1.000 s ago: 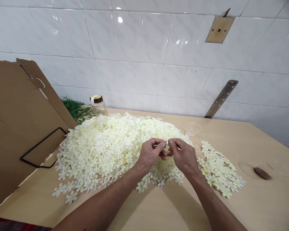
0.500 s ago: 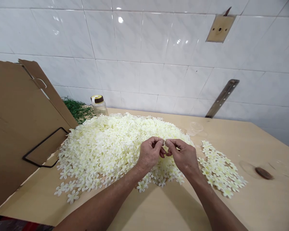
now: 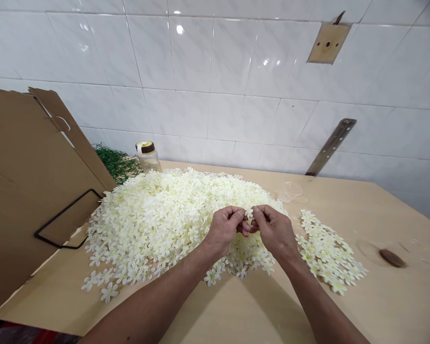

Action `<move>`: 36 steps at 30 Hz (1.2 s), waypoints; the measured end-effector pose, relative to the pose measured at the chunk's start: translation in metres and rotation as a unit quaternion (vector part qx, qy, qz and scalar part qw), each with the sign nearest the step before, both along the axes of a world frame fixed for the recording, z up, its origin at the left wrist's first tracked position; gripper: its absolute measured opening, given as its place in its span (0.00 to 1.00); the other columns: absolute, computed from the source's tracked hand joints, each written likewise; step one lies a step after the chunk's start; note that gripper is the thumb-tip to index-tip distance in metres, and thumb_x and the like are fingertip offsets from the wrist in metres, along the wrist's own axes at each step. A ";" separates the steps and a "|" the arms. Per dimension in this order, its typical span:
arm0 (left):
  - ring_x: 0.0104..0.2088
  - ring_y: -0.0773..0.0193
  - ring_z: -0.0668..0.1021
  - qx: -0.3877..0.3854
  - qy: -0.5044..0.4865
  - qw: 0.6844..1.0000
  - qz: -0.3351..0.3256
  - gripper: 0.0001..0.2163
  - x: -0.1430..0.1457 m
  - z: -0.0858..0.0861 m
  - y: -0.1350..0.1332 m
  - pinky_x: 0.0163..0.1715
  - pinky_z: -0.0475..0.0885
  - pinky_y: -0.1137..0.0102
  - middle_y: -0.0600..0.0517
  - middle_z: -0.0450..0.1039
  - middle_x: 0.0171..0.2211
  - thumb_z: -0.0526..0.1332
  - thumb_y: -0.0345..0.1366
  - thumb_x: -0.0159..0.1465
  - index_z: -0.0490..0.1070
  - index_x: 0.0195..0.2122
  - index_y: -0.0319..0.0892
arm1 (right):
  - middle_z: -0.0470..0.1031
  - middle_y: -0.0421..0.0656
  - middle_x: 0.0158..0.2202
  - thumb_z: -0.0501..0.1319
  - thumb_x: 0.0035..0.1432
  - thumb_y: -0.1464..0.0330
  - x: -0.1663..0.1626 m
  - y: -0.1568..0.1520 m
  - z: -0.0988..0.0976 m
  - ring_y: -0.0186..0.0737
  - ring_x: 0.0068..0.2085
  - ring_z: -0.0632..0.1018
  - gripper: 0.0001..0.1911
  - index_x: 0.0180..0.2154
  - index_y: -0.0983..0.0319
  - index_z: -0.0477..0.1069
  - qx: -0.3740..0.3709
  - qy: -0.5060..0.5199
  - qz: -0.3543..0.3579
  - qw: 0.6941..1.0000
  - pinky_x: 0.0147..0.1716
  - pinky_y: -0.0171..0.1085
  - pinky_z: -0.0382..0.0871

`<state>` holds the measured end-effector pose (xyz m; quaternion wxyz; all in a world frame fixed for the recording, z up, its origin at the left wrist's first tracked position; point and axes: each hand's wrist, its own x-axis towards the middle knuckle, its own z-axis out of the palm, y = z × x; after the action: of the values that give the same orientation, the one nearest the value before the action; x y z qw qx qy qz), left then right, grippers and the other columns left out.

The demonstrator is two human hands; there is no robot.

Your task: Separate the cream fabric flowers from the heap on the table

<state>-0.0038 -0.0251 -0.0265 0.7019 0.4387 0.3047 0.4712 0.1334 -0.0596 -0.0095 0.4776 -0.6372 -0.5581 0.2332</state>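
Observation:
A large heap of small cream-white artificial flowers (image 3: 165, 220) covers the middle of the wooden table (image 3: 380, 306). Above its right front side, my left hand (image 3: 225, 229) and my right hand (image 3: 274, 231) meet fingertip to fingertip. Both are closed in a pinch on one small white flower (image 3: 250, 213) held between them. A smaller, flatter patch of flowers (image 3: 326, 251) lies on the table just right of my right hand.
A big brown cardboard box (image 3: 28, 191) with a black handle outline leans at the left. Green plastic foliage (image 3: 116, 165) and a jar with a brown lid (image 3: 147, 155) stand behind the heap. A clear plastic cup (image 3: 290, 190) lies near the tiled wall. A dark knot (image 3: 390, 258) marks the table's right side.
Both hands have stayed together over the heap, the fingers shifting slightly as they work the small flower. Nothing else has moved.

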 end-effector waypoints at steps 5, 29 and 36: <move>0.18 0.70 0.72 -0.020 -0.007 1.000 0.007 0.09 -0.001 0.001 0.001 0.25 0.69 0.72 0.51 0.73 0.20 0.64 0.37 0.61 0.70 0.30 0.36 | 0.74 0.40 0.25 0.60 0.59 0.48 0.006 0.004 -0.005 0.41 0.24 0.80 0.22 0.34 0.62 0.74 -0.021 0.053 -0.008 0.998 0.26 0.36 0.74; 0.17 0.70 0.71 0.031 0.034 0.997 0.060 0.11 0.000 0.000 0.000 0.21 0.70 0.73 0.52 0.72 0.19 0.64 0.40 0.61 0.70 0.29 0.37 | 0.72 0.39 0.23 0.62 0.58 0.50 0.015 0.006 -0.001 0.38 0.22 0.77 0.21 0.33 0.62 0.74 0.007 0.080 -0.056 0.995 0.25 0.36 0.74; 0.17 0.70 0.71 0.019 0.029 0.997 0.076 0.11 0.000 0.000 0.002 0.20 0.70 0.74 0.52 0.72 0.18 0.64 0.40 0.61 0.70 0.30 0.37 | 0.76 0.45 0.35 0.69 0.52 0.53 0.019 0.010 -0.001 0.38 0.32 0.77 0.18 0.32 0.62 0.73 0.010 0.291 0.031 0.956 0.26 0.36 0.75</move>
<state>-0.0038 -0.0227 -0.0268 0.6466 0.4413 0.3480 0.5158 0.1524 -0.0494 -0.0105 0.6184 -0.5192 -0.4165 0.4178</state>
